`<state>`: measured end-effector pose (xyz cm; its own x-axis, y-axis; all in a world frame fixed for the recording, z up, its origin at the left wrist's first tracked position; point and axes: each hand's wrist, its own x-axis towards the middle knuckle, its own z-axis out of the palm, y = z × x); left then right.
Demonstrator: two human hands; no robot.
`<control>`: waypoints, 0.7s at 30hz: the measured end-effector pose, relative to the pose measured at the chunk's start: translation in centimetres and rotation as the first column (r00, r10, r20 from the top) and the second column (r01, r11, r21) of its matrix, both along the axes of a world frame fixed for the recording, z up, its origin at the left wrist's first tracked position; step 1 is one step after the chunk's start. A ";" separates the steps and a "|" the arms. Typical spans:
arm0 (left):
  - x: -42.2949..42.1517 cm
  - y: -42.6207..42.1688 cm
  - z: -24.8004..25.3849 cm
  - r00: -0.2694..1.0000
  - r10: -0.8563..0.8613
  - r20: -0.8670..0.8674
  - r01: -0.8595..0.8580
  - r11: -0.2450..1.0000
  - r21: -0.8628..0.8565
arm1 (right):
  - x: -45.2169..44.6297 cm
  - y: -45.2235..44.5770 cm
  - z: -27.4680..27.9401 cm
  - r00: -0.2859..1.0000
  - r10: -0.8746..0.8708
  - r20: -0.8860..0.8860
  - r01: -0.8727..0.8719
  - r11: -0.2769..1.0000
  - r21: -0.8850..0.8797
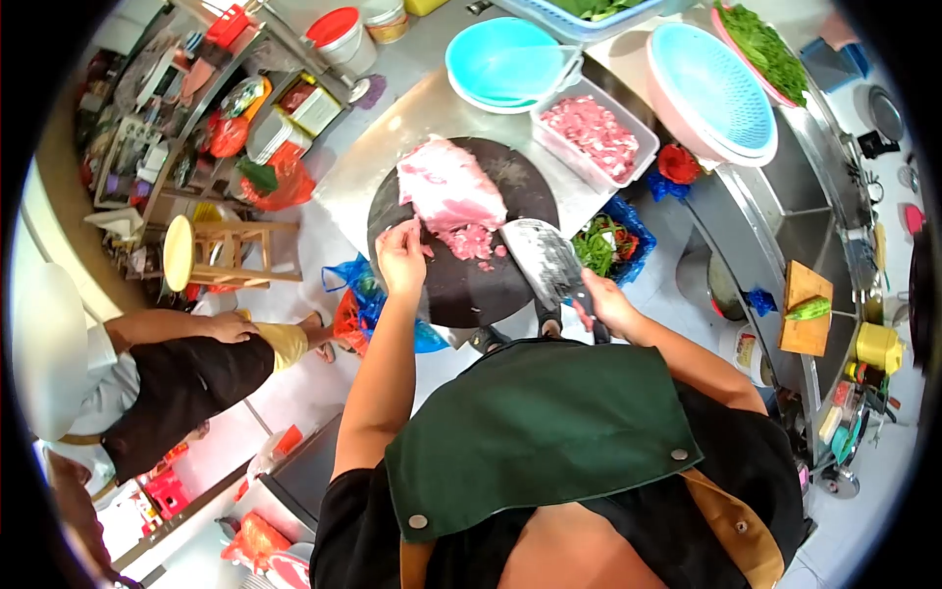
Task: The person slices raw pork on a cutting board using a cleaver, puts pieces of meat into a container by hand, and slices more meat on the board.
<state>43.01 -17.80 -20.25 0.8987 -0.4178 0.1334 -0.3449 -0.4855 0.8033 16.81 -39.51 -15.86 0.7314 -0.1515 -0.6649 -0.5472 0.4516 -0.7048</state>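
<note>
A large slab of raw meat [451,187] lies on a round dark chopping board [451,290], with small cut pieces [465,241] at its near edge. My left hand [400,259] is at the board's left side, fingers pinched together on a small bit of raw meat beside the slab. My right hand [610,306] is wrapped around the handle of a cleaver [542,257]. The cleaver's wide blade, smeared with meat residue, reaches over the board's right side, close to the cut pieces.
The board stands on a metal table [339,182]. Behind it are a plastic tub of meat pieces [633,162] and a blue basin [505,61]. Right are a colander [711,93] and a sink counter [800,231]. At left are a stool [180,251] and another person [186,393].
</note>
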 end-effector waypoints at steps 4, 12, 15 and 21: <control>0.6 0.5 -3.5 0.881 0.003 0.473 -0.130 0.963 0.236 | -0.6 1.5 -4.4 0.996 -0.089 -0.025 0.088 0.996 -0.029; -6.9 -4.2 -1.2 0.954 -0.046 0.296 0.038 0.999 0.033 | 6.6 8.9 -4.7 0.992 0.055 0.113 -0.057 0.998 0.008; -6.5 -4.5 -2.4 0.984 0.164 0.075 -0.141 0.958 -0.248 | 8.1 9.2 -3.7 0.981 0.048 0.190 -0.056 0.998 0.037; -4.1 -9.5 2.7 0.964 0.099 0.245 -0.002 0.930 -0.367 | 6.2 5.0 0.7 0.945 -0.017 0.327 0.042 0.997 -0.069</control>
<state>38.93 -27.34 -17.52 0.8322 -0.2529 0.4934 -0.5441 -0.2020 0.8143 23.04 -34.55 -15.13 0.9004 -0.2164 -0.3774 -0.2694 0.4038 -0.8743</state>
